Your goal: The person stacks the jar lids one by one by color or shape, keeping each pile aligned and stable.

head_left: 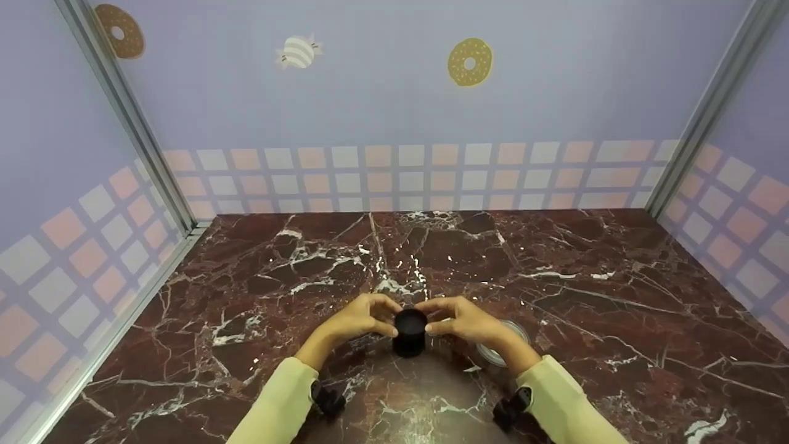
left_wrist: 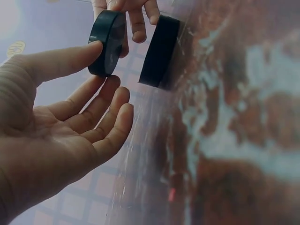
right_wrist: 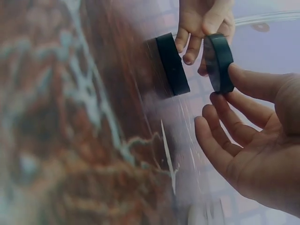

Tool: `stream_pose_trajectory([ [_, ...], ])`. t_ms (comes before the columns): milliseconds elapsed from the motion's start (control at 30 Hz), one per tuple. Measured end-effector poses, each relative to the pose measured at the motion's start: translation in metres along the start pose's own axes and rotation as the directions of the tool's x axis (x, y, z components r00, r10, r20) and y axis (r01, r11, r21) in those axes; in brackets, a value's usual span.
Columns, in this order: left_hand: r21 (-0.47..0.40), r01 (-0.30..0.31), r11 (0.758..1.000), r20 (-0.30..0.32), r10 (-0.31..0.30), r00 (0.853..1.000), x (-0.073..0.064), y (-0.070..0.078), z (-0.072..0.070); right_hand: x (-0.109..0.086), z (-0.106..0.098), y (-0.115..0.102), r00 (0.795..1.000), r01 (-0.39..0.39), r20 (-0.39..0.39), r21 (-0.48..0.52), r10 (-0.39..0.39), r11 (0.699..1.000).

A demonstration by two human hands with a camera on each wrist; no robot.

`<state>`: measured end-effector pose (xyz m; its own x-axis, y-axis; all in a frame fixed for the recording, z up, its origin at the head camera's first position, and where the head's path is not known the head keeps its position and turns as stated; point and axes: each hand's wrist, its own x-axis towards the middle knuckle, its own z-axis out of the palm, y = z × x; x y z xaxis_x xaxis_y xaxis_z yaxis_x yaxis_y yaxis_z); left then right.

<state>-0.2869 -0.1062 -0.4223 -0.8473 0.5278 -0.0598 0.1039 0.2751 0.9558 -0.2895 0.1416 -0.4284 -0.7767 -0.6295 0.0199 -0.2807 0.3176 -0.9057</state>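
Observation:
A flat black round lid-like piece (head_left: 410,320) is held level by both hands, one at each side. My left hand (head_left: 362,317) pinches its left edge between thumb and fingertips; the thumb on the rim (left_wrist: 107,42) shows in the left wrist view. On the opposite edge, my right hand (head_left: 463,319) pinches it the same way, with the other fingers loosely bent. Directly below, a second black round piece (right_wrist: 172,64) sits on the table, separated from the held one by a gap. What is inside the lower piece is hidden.
A clear round dish-like thing with a pale rim (head_left: 489,354) lies partly hidden beneath the right forearm. The dark red marble table (head_left: 616,308) is bounded by a patterned back wall (head_left: 394,111) and side walls. Black wrist devices (head_left: 328,401) hang under both sleeves.

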Motion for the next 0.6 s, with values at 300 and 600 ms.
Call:
stream_pose_trajectory([
  [300, 0.059, 0.020, 0.998, 0.022, -0.022, 1.000, -0.0032, -0.0023, -0.0009, 0.0018, 0.0060, 0.0029, 0.999, -0.013, 0.034, 0.006, 0.013, 1.000],
  [600, 0.070, 0.005, 0.998, 0.026, -0.006, 1.000, -0.0007, -0.0063, 0.0004, 0.0017, 0.0079, 0.0074, 0.998, 0.006, 0.055, 0.022, -0.007, 1.000],
])
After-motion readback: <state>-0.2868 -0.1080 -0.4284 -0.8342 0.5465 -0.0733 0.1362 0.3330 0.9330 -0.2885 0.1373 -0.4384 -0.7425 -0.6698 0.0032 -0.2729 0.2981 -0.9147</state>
